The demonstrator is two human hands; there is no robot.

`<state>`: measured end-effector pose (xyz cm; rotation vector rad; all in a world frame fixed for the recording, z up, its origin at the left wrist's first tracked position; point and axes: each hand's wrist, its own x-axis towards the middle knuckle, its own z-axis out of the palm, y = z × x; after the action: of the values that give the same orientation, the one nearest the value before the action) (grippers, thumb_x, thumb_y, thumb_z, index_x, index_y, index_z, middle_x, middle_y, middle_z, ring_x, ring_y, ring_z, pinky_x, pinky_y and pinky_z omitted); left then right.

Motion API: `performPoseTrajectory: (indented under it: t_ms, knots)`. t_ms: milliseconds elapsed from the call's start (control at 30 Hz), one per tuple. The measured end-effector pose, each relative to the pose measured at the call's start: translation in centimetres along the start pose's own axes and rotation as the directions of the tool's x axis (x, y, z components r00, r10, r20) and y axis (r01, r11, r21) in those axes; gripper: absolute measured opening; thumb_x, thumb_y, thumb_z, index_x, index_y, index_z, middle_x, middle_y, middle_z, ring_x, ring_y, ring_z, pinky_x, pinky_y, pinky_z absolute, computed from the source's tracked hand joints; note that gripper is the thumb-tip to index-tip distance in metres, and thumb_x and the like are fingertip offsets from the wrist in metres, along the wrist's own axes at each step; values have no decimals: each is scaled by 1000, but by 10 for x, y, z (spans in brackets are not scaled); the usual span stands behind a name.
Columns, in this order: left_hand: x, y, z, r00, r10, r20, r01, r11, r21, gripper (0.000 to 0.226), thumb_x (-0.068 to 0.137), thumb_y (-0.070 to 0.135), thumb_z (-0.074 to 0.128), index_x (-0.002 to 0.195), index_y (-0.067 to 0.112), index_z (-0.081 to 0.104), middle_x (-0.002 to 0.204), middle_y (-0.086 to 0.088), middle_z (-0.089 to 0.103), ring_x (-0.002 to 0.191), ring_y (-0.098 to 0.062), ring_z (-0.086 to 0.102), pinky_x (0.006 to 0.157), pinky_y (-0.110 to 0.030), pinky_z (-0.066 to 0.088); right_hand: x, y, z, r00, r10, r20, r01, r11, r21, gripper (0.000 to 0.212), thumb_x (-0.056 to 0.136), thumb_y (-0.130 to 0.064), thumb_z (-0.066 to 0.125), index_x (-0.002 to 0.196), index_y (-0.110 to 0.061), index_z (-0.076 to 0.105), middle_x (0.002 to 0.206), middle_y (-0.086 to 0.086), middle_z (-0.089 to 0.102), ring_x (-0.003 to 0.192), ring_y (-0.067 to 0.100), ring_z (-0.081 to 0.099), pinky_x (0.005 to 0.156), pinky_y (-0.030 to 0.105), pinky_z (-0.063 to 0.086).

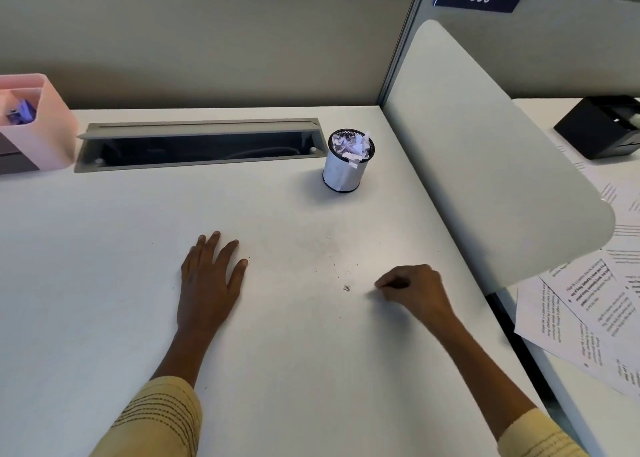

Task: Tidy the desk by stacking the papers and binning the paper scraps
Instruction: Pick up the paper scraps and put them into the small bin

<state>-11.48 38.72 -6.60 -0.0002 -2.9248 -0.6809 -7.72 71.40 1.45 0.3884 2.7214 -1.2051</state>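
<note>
My left hand (pixel 211 276) lies flat on the white desk (pixel 104 248), palm down, fingers spread, holding nothing. My right hand (pixel 412 290) rests on the desk to the right with its fingers curled in; whether anything is pinched between them cannot be told. A tiny dark speck of paper (pixel 347 288) lies just left of that hand. A small black mesh cup (pixel 348 161) stuffed with crumpled paper scraps stands at the back right of the desk. Printed papers (pixel 581 311) lie spread and overlapping on the neighbouring desk at the right.
A pale grey rounded divider panel (pixel 485 151) separates the two desks. An open cable tray (pixel 201 145) runs along the back. A pink organiser box (pixel 38 124) stands at the back left. A black device (pixel 602 127) sits on the far right desk.
</note>
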Motion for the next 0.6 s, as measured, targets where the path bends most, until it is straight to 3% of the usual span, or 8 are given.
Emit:
performPoseTrajectory:
  t_ms: [167,300,400,500,600]
  knots:
    - [0,1,-1,1000,4,-4,-4,1000,1,55,92,47,34,135,19,52,151,-9,36,143,-29,25,115,-44,19,-23,14,-12,986,165,-14,-165,986,-24,21,71,3,75,67,-17,74,67,1,72,62,14,68,57,6,48]
    - [0,0,0,1000,11,-11,-11,1000,5,55,92,49,32,134,19,53,150,-10,38,142,-30,26,114,-45,21,-28,10,11,984,158,-89,-163,985,-62,14,66,0,81,72,-12,76,68,0,70,63,7,64,58,3,44]
    - [0,-1,0,1000,7,-6,-7,1000,4,57,91,50,31,133,19,53,150,-10,38,142,-29,26,114,-45,22,-20,-5,34,990,95,-102,-103,992,-69,15,68,-1,78,73,-15,75,68,-4,68,66,8,65,64,12,49]
    - [-1,0,-1,1000,-1,2,1,1000,9,56,92,49,31,135,20,52,151,-9,36,143,-28,24,115,-43,19,-8,-26,53,996,-5,-93,1,999,-36,14,73,3,69,75,-10,73,72,2,71,71,17,68,71,30,56]
    - [-1,1,-2,1000,-4,6,4,1000,14,55,92,48,32,135,20,52,151,-9,36,143,-28,24,115,-43,18,4,-42,60,994,-99,36,105,953,-286,22,76,3,56,80,-9,74,83,6,71,78,23,66,69,27,51]
